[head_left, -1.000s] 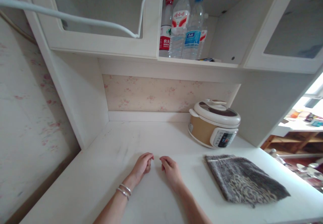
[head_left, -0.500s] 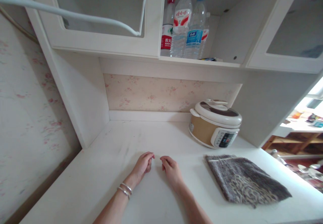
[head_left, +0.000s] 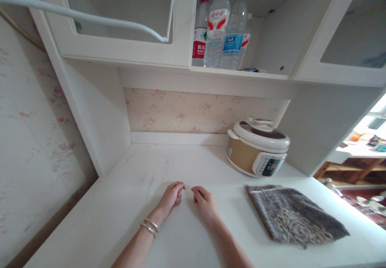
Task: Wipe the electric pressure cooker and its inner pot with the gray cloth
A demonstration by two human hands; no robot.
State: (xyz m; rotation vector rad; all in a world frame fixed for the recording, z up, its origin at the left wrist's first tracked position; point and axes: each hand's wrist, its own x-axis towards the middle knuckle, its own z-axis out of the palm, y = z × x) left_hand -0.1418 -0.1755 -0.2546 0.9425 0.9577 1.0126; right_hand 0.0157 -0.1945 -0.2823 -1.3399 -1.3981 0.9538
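Note:
My left hand (head_left: 172, 194) rests on the white counter (head_left: 132, 191), its fingers curled closed with nothing seen in them. Two silver bangles (head_left: 149, 227) circle that wrist. Just to its right, a small gap away, my right hand (head_left: 204, 201) also lies on the counter in a loose fist, holding nothing visible. A folded grey-brown scarf (head_left: 289, 215) with fringed tassels lies to the right of my right hand, not touched. Behind the scarf stands a gold and white electric cooker (head_left: 247, 155) with its lid on and a control panel at the front.
Overhead is a white cabinet whose open shelf (head_left: 241, 73) holds several plastic bottles, among them a red-capped bottle (head_left: 200, 38) and a blue-capped bottle (head_left: 233, 38). A white cable (head_left: 120, 23) crosses the upper left. Side panels bound the counter left and right.
Both hands stay in the same place and pose. Only the camera view has shifted very slightly.

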